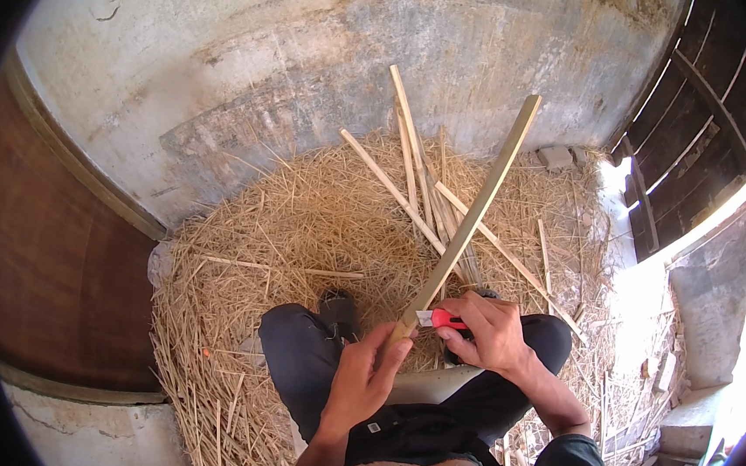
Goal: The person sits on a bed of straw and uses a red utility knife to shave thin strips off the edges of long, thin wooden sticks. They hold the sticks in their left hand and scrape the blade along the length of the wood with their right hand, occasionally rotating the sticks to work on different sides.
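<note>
A long, pale bamboo strip (478, 211) slants from between my knees up toward the far right. Its near end is gripped by my left hand (365, 376), fingers closed around it. My right hand (490, 332) is wrapped round a red and black utility knife (447, 319). The knife's short blade points left and touches or nearly touches the strip, just above my left hand. Beyond, several more bamboo strips (392, 185) lie crossed in a loose pile on the straw.
Straw and shavings (304, 219) cover the floor around my legs. A stained plaster wall (254, 75) rises ahead, and a brown door panel (65, 253) stands at left. On the right are dark wooden boards (697, 127) and a concrete block (691, 424). A small brick (556, 158) rests by the wall.
</note>
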`<state>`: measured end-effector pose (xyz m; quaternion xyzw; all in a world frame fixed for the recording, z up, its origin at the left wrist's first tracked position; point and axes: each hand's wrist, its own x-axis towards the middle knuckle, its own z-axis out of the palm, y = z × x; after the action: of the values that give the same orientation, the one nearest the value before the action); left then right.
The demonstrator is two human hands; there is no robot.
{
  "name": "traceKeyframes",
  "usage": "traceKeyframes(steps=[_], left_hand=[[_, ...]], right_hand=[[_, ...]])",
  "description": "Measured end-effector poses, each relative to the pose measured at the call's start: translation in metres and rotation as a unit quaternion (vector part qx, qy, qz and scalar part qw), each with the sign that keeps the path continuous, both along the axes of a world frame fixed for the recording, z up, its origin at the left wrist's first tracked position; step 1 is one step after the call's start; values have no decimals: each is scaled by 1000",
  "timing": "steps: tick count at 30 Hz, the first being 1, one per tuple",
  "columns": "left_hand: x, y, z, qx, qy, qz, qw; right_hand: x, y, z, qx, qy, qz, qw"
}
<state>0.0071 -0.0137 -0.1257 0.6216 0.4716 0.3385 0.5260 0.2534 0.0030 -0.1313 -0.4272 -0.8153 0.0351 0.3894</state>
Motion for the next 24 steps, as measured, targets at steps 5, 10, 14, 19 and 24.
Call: traceKeyframes(steps=[5, 10, 14, 19, 24], left_hand=[[2, -2, 3, 34, 38, 22, 998], [5, -4, 5, 70, 73, 45, 994], [1, -2, 1, 65, 90, 43, 993], [-1, -3, 0, 61, 82, 51, 993], [-3, -2, -1, 59, 94, 42, 993]], right_hand=[[-4, 0, 1, 8, -25, -5, 1000], [-7, 0, 4, -3, -38, -8, 999], [-9, 3, 3, 11, -48, -13, 999], [-11, 5, 5, 20, -54, -13, 998], [-9, 5, 6, -5, -69, -36, 997]])
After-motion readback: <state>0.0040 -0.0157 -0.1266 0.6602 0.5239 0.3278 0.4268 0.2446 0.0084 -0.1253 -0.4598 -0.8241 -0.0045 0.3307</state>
